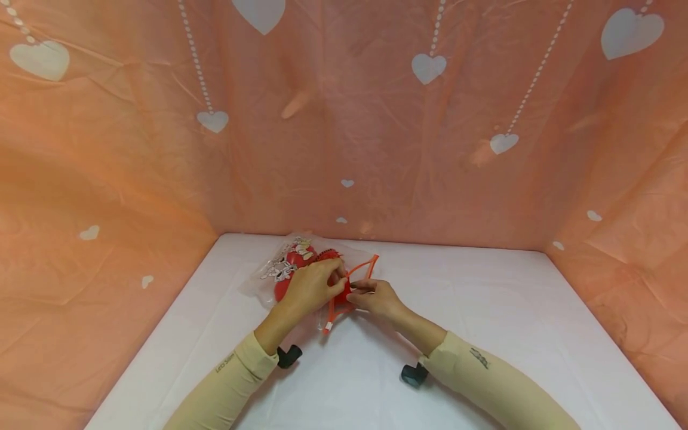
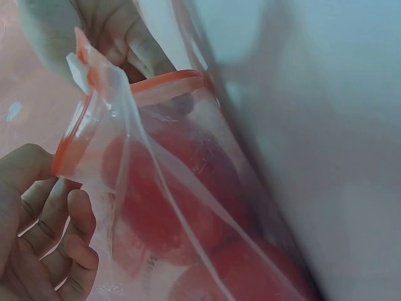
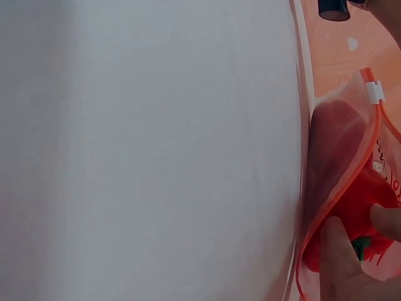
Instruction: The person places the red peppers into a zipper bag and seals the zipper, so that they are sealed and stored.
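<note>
A clear zip bag [image 1: 371, 267] with an orange zip edge and a white slider [image 3: 374, 93] lies at the table's far side, its mouth spread apart. Through its film show several round red things [image 2: 182, 194]. With finger and thumb my left hand [image 1: 312, 283] pinches the orange rim; its other fingers curl loosely in the left wrist view. My right hand [image 1: 380, 298] reaches into the mouth. In the right wrist view, its finger and thumb lie on either side of a glossy red thing with a green stem [image 3: 358, 204], whose exact kind is unclear.
The white table [image 1: 484, 310] is bordered by orange curtains [image 1: 387, 131] printed with white hearts, at the back and both sides. Dark camera mounts [image 1: 414, 375] stick out from under both wrists.
</note>
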`<state>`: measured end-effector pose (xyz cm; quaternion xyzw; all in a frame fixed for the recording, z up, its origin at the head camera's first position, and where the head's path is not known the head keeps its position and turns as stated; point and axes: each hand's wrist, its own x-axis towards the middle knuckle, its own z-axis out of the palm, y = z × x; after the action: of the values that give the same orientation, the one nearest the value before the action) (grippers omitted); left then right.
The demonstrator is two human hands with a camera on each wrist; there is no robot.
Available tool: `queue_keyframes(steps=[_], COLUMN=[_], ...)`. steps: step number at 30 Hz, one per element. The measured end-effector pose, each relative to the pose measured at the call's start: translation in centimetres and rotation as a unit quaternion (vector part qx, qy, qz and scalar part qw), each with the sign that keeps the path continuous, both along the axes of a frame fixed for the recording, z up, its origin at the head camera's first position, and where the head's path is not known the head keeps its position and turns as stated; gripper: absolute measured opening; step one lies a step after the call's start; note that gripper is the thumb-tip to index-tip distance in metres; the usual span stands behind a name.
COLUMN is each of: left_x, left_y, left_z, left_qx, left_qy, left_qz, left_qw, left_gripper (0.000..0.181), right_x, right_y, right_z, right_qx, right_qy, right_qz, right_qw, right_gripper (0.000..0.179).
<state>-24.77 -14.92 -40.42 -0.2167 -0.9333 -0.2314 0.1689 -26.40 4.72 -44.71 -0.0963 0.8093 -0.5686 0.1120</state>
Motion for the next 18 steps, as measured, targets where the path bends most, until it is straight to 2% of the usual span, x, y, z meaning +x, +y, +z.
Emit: queue_keyframes(steps=[5, 18], left_x=[0.1, 0.0], left_y=[0.0, 0.0], left_z=[0.1, 0.1], left_qx=[0.002, 0.000], left_qy=[-0.003, 0.002], left_qz=[0.002, 0.003], left_qw=[1.0000, 1.0000], left_gripper=[0.011, 0.012], right_x=[-0.1, -0.9], right_y=[-0.5, -1.4], right_z=[0.0, -0.5], right_qx=[0.001, 0.011], right_qy=[0.000, 0.041], right_qz=[-0.001, 0.011], right_qw=[1.0000, 0.9991], right_gripper=[0.041, 0.035])
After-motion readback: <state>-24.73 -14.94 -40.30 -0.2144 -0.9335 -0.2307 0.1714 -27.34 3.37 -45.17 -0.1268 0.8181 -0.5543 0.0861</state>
